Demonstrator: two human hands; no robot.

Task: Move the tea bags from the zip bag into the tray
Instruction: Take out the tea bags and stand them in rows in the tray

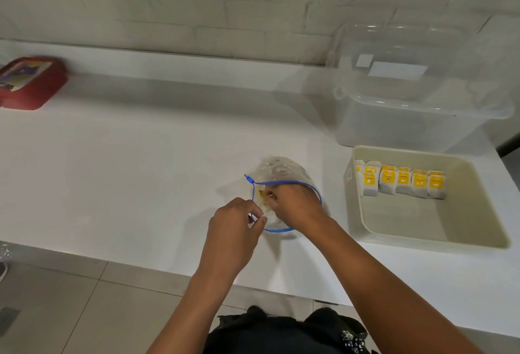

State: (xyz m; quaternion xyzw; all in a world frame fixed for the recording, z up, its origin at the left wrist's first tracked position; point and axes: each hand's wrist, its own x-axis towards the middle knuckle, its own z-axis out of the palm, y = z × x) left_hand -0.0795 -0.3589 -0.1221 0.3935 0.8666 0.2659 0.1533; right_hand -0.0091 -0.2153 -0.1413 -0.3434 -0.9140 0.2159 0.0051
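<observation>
**Hands at the zip bag**

Our left hand (236, 220) pinches the zip bag's (277, 169) blue rim on the worktop (140, 156). Our right hand (295, 201) reaches inside, gripping a tea bag (266, 206). Tea bags (402, 180) line the tray (422, 230) nearby.

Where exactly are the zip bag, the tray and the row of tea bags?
zip bag (281, 169): head view, on its crumpled clear far end.
tray (422, 234): head view, on its near wall.
row of tea bags (403, 180): head view, on a middle bag's yellow tag.
</observation>
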